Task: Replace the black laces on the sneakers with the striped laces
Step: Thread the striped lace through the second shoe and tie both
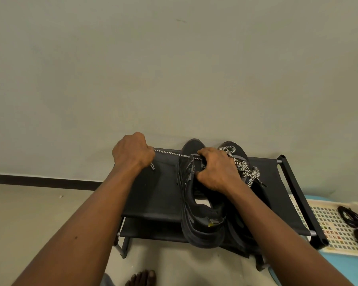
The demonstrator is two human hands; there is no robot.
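The left hand (132, 151) is a fist, fingers curled tight round the striped lace (172, 154), which runs taut from them to the sneaker (203, 219). The right hand (217, 170) fingers clamp that sneaker's upper on the rack (153, 193). The black laces (349, 216) lie well right of them.

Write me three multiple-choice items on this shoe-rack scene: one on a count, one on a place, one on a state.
1. How many dark grey sneakers sit on the black fabric shoe rack? A) one B) two C) three
2. Where do the coiled black laces lie? A) on the rack B) on the floor C) in the white perforated plastic tray
3. How is the black-and-white striped lace in the left hand? A) pulled taut B) heaped slack C) tied in a bow

Answers: 1 B, two toes show side by side at the wall. 2 C, both coils rest in the tray right of the rack. 3 A, it runs straight from the fist to the gripped sneaker under the right hand.
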